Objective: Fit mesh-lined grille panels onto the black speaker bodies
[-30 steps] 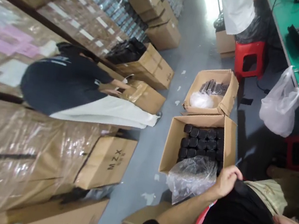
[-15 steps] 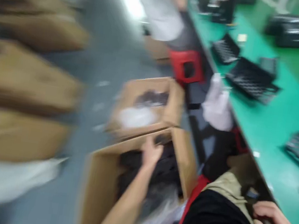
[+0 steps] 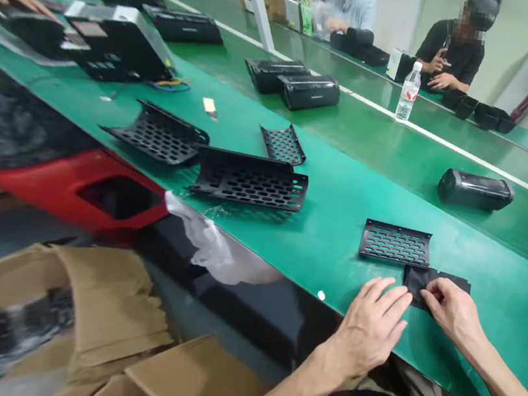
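Flat black sheets [image 3: 453, 280] lie on the green table [image 3: 342, 202] near its front edge. My right hand [image 3: 454, 310] pinches the top of them, fingertips pressed together on the dark material. Just left of the sheets is my left hand [image 3: 375, 318], its fingers spread and the tips near their left edge; it holds nothing. Behind them sits a black perforated panel [image 3: 396, 243]. Farther left are a large curved perforated panel [image 3: 251, 182], another curved one [image 3: 159, 134] and a smaller one [image 3: 284, 144].
Cardboard boxes [image 3: 115, 308] stand below the table at the left, near a red stool [image 3: 73, 187]. A white plastic bag [image 3: 217, 250] hangs at the edge. Black cylindrical units [image 3: 476, 190] and a bottle [image 3: 408, 94] stand farther back. Two people work opposite; another person's hand shows far left.
The view has swung from the floor boxes to the table. My left hand has come out of the open box onto the table, and my right hand has moved onto the black sheets.
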{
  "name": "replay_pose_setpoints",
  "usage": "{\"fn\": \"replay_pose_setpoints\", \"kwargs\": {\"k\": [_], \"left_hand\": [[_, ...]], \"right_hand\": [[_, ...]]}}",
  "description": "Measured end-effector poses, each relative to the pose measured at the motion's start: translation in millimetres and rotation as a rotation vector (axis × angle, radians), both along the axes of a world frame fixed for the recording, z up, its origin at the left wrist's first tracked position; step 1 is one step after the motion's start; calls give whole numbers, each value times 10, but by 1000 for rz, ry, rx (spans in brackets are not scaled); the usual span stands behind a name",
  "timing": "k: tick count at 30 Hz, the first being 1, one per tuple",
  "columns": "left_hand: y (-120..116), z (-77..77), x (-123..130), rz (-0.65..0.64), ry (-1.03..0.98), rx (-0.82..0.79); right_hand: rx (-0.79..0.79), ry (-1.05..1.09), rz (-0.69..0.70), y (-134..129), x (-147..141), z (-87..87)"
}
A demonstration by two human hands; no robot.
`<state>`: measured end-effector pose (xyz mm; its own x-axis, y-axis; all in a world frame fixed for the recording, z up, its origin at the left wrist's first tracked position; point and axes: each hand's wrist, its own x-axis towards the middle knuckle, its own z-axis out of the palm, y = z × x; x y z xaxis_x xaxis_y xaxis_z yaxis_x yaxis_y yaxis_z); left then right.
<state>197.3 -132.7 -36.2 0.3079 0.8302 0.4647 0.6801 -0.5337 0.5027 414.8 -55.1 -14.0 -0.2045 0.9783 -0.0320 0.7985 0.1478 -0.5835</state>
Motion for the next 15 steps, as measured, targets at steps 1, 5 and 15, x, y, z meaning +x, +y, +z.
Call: {"fn": "replay_pose_setpoints", "kwargs": {"k": [1, 5, 15], "left_hand": [[78, -15, 47, -12, 61, -20], [154, -142, 100, -47, 235, -41], [149, -140, 86, -41, 210, -54]], "right_hand": [[-4, 7, 6, 8, 17, -27], [-53, 61, 11, -31, 155, -33], [78, 434, -460, 195, 800, 141]]}}
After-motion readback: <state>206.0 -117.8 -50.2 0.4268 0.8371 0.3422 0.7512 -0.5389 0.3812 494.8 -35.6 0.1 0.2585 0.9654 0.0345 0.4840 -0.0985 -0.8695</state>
